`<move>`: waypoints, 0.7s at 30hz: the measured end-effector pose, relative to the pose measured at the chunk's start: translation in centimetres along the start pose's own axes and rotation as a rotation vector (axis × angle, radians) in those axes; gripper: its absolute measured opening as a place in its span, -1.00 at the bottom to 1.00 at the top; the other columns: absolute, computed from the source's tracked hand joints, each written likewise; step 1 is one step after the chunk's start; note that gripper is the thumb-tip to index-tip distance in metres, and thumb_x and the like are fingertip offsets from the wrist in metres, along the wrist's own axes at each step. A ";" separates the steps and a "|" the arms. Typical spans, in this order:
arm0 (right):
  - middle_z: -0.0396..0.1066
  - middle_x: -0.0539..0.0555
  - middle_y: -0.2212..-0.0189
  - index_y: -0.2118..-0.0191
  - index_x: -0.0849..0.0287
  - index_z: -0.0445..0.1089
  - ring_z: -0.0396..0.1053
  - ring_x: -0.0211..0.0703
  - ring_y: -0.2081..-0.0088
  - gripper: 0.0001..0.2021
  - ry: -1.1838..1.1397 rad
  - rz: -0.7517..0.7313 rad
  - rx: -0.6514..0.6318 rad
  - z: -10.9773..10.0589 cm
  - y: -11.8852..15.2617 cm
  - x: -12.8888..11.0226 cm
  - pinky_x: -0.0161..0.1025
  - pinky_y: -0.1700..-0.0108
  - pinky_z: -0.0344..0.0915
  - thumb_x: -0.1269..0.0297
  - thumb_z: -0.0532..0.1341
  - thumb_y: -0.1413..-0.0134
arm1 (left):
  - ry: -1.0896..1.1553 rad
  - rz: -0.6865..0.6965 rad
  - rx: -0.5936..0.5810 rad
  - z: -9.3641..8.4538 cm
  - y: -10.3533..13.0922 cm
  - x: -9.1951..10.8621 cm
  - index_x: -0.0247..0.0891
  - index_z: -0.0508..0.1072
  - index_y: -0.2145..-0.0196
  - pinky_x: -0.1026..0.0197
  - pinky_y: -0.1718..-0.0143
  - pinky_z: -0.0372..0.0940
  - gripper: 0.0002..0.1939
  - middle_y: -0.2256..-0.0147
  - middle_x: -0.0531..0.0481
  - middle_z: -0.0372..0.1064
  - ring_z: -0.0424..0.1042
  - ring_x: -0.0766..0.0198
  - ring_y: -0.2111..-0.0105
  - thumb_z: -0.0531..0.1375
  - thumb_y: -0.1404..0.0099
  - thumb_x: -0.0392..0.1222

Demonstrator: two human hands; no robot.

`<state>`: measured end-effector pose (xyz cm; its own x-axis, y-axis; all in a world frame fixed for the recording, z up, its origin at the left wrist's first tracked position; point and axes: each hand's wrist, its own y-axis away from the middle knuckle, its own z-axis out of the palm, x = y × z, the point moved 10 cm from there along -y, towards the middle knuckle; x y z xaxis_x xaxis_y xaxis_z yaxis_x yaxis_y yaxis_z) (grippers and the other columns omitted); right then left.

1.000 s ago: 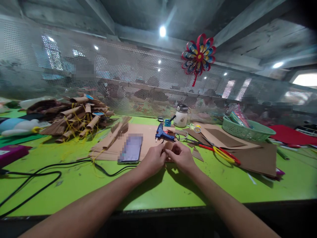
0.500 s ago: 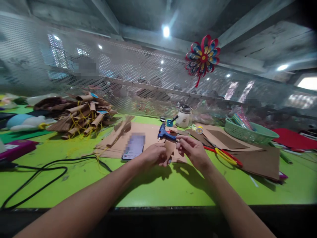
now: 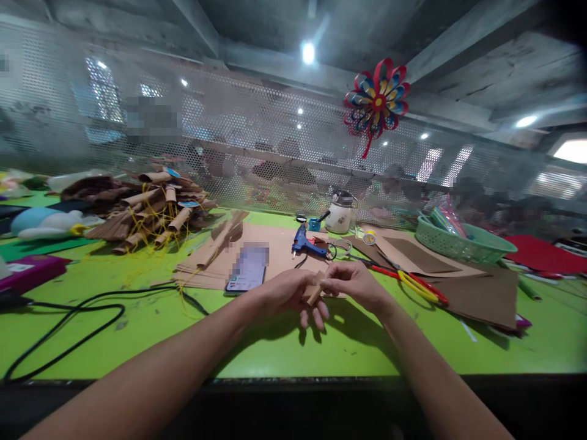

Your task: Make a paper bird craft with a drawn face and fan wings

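A small piece of brown paper (image 3: 314,296), partly rolled, is between my two hands above the green table. My left hand (image 3: 293,293) holds it from the left, with its lower fingers stretched out beneath it. My right hand (image 3: 352,283) pinches the paper's right side between thumb and fingers. Just beyond my hands, a blue glue gun (image 3: 309,245) rests on flat brown paper sheets (image 3: 280,237). A phone (image 3: 248,269) lies to the left of my hands.
Rolled brown paper pieces with yellow strings (image 3: 156,211) are heaped at the left. Red- and yellow-handled scissors (image 3: 418,287) lie right, before a green basket (image 3: 468,243). A jar (image 3: 339,214) stands at the back. A black cable (image 3: 92,311) crosses the left.
The paper has gone from a flatter piece to a partly rolled one and now tilts down. My left hand's lower fingers have spread out, and my right hand has moved down onto the paper.
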<state>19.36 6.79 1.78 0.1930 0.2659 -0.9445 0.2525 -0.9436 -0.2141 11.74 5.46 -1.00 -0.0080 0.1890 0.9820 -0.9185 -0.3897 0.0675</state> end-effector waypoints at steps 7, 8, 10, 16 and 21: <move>0.37 -0.04 0.54 0.48 0.19 0.44 0.26 -0.31 0.51 -0.76 0.012 0.013 0.069 0.0 -0.1 0.1 -0.32 0.44 0.16 0.14 0.41 0.07 | -0.115 0.020 -0.001 0.0 -0.1 -0.6 -0.28 0.31 0.10 0.25 0.55 0.35 -0.72 0.38 -0.18 0.47 0.54 0.14 0.45 0.21 -0.30 -0.12; 0.38 -0.03 0.52 0.48 0.19 0.42 0.27 -0.31 0.50 -0.76 0.008 0.012 0.081 0.0 -0.1 0.1 -0.31 0.43 0.18 0.15 0.41 0.08 | -0.129 0.025 -0.003 0.0 -0.2 -0.7 -0.29 0.31 0.12 0.26 0.56 0.34 -0.73 0.40 -0.18 0.47 0.53 0.16 0.47 0.20 -0.33 -0.08; 0.39 -0.02 0.51 0.47 0.19 0.40 0.30 -0.29 0.48 -0.75 -0.006 0.018 0.092 0.1 -0.1 0.2 -0.30 0.41 0.22 0.15 0.42 0.09 | -0.148 0.032 -0.013 0.1 -0.4 -0.8 -0.31 0.30 0.17 0.27 0.58 0.33 -0.73 0.42 -0.17 0.46 0.52 0.18 0.49 0.16 -0.36 -0.03; 0.38 -0.04 0.52 0.38 0.15 0.36 0.33 -0.27 0.48 -0.72 0.006 0.025 0.164 -0.7 -0.2 0.6 -0.29 0.42 0.27 0.18 0.44 0.13 | -0.180 0.042 -0.026 0.1 -0.7 -1.0 -0.31 0.29 0.24 0.29 0.57 0.33 -0.77 0.44 -0.13 0.46 0.53 0.21 0.49 0.13 -0.39 -0.06; 0.40 -0.02 0.54 0.35 0.13 0.39 0.33 -0.25 0.49 -0.71 0.016 0.054 0.168 -0.6 -0.2 0.5 -0.27 0.45 0.26 0.16 0.45 0.16 | -0.214 0.051 0.002 -0.3 -1.0 -1.3 -0.33 0.32 0.20 0.25 0.55 0.34 -0.85 0.45 -0.11 0.46 0.52 0.20 0.50 0.12 -0.38 -0.17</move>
<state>19.96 7.22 1.47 0.2175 0.2157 -0.9519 0.0793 -0.9760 -0.2030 12.51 5.91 -2.40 0.0294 -0.0266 0.9992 -0.9180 -0.3961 0.0164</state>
